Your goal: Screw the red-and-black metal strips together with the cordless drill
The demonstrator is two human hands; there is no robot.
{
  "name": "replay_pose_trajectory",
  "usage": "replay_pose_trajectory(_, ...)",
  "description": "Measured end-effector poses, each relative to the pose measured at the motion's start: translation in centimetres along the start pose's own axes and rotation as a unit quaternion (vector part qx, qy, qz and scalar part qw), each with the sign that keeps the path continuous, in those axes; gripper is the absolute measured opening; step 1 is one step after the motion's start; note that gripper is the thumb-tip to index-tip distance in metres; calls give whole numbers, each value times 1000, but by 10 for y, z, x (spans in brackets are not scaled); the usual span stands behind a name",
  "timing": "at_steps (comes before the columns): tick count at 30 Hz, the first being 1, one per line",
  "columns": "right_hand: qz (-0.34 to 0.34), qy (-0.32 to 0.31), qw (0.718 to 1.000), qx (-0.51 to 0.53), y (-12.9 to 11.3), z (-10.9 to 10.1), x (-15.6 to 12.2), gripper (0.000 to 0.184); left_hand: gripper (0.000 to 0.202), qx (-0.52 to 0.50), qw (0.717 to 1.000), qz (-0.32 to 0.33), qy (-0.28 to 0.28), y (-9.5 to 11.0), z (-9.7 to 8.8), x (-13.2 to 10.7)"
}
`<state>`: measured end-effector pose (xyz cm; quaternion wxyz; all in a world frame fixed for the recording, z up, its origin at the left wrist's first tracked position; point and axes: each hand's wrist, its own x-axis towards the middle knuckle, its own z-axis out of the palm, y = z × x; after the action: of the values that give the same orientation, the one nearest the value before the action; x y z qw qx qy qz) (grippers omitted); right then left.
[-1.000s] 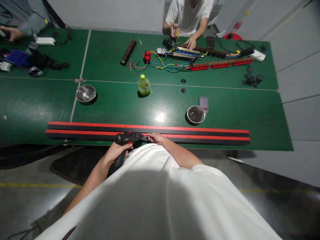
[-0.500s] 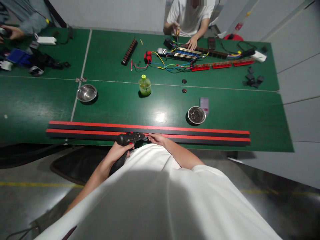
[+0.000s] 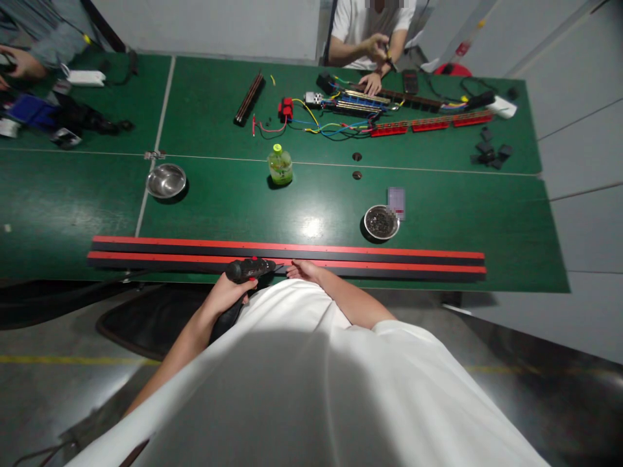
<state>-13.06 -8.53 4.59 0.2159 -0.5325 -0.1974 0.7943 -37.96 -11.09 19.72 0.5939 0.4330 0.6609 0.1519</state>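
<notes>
My left hand (image 3: pixel 228 293) is wrapped round the grip of a black cordless drill (image 3: pixel 250 268), which lies level with its thin bit pointing right. Just past the bit's tip is my right hand (image 3: pixel 304 270), with its fingers drawn together; anything small between them is hidden from me. Both hands are at the table's near edge, over two long black rails with red top strips (image 3: pixel 389 266) lying side by side.
Beyond the rails on the green table (image 3: pixel 219 214) stand a steel bowl (image 3: pixel 166 181), a green-capped bottle (image 3: pixel 280 166) and a bowl of small dark screws (image 3: pixel 381 223). Wired battery packs (image 3: pixel 357 105) lie before a co-worker (image 3: pixel 370 39); another person's hand (image 3: pixel 24 63) is far left.
The drill has drawn slightly left, and a small gap shows between its bit and my right fingers. The co-worker's raised hand has moved right, over their other arm.
</notes>
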Motion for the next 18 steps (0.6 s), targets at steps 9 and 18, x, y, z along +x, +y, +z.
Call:
replay_pose_trajectory(9, 87, 9, 996, -2, -7, 1, -7, 34, 39, 36, 999, -3, 8, -7, 10, 8)
replay_pose_trajectory(18, 92, 2, 996, 8, -6, -2, -12, 35, 32, 95, 995, -4, 11, -15, 11, 14)
